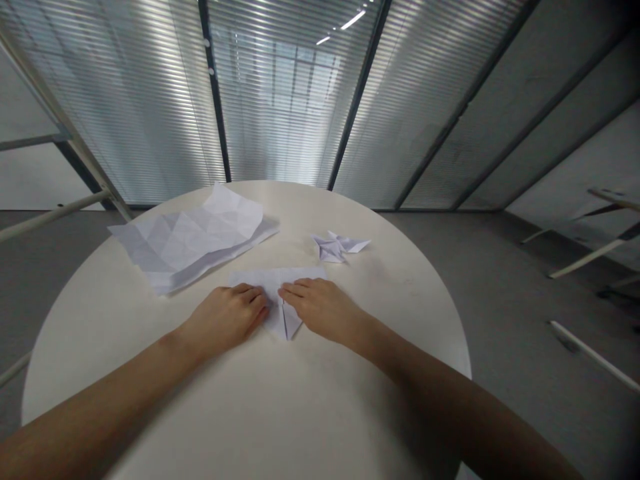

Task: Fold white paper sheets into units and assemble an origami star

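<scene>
A partly folded sheet of white paper [280, 275] lies on the round white table, its lower end narrowing to a point toward me. Two flaps meet along a crease near its middle. My left hand [237, 313] is on the paper's left side with the fingers curled in; its fingertips are partly hidden. From the right, my right hand [323, 308] bears down on the other flap, fingers close together and bent, tips at the centre crease. Just beyond the right hand sits a small folded paper figure [333, 250] with pointed ends.
Large creased paper sheets [195, 233] lie loosely stacked at the back left of the round table [280, 413]. Behind it stands a glass partition with blinds [285, 100]. A pale metal frame [65, 210] is at the left, and table legs [595, 257] show at the right.
</scene>
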Action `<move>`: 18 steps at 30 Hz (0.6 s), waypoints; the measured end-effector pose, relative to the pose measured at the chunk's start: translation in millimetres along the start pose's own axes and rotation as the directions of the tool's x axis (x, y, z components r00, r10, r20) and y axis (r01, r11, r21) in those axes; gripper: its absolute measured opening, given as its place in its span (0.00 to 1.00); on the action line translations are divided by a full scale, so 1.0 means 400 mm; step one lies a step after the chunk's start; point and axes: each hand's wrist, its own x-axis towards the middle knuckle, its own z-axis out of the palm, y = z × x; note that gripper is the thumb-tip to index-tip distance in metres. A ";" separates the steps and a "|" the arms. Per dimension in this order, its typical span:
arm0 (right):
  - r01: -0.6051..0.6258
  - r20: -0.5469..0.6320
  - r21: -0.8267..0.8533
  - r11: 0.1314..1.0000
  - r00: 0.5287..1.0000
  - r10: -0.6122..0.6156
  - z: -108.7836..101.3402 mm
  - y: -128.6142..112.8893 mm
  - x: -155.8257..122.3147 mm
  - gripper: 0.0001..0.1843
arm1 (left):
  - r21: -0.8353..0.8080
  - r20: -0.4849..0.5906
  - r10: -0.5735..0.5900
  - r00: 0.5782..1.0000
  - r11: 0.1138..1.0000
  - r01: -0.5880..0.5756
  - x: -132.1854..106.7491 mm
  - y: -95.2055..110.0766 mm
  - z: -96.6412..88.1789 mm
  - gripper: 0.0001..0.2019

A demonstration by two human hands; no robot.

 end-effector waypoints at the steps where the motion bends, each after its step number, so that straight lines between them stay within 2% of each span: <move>1: -0.013 0.004 0.003 1.000 1.000 0.013 -0.001 0.002 -0.004 0.21 | -0.019 0.000 -0.019 1.000 1.000 0.019 -0.001 -0.001 -0.003 0.12; 8: -0.157 0.068 0.037 0.987 0.986 0.154 -0.030 0.032 -0.043 0.15 | -0.114 -0.020 -0.123 0.992 0.986 0.120 -0.025 -0.030 -0.020 0.17; 13: -0.247 0.129 0.021 0.969 0.962 0.242 -0.059 0.064 -0.052 0.22 | 0.006 0.037 -0.149 0.988 0.989 0.149 -0.021 -0.043 -0.022 0.17; 15: -0.257 0.129 0.001 0.966 0.958 0.255 -0.057 0.077 -0.047 0.23 | 0.041 0.062 -0.173 0.983 0.984 0.171 -0.015 -0.049 -0.018 0.16; 18: -0.256 0.078 0.048 0.965 0.965 0.252 -0.036 0.097 -0.036 0.18 | -0.012 0.034 -0.196 0.980 0.980 0.196 -0.008 -0.065 -0.002 0.13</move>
